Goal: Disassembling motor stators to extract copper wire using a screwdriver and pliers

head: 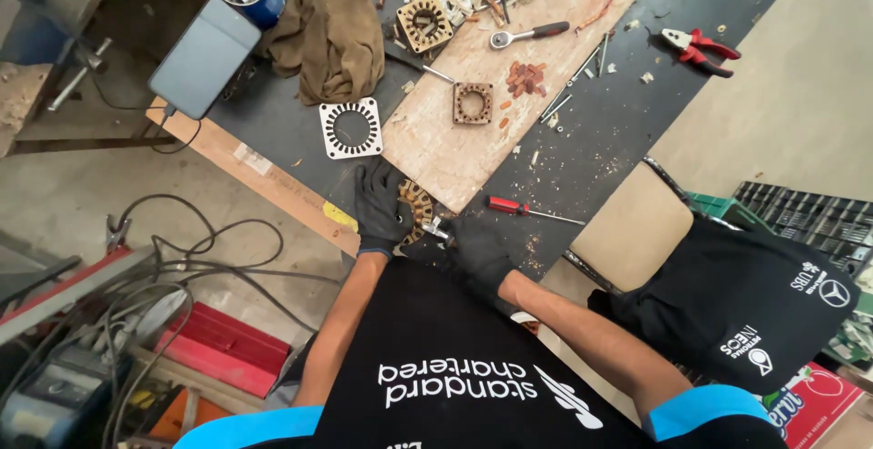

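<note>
Both gloved hands, left hand point(380, 208) and right hand point(479, 251), grip a motor stator point(417, 205).

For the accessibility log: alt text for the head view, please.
Two black-gloved hands, left hand and right hand, grip a round motor stator at the near edge of a cluttered workbench. Farther back lie a red screwdriver, a white slotted plate, a brown rag and red pliers.

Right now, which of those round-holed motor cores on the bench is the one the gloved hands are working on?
The brass-coloured core at the bench's near edge, between the left hand and right hand. The white plate and two other cores lie farther off, untouched.
</note>
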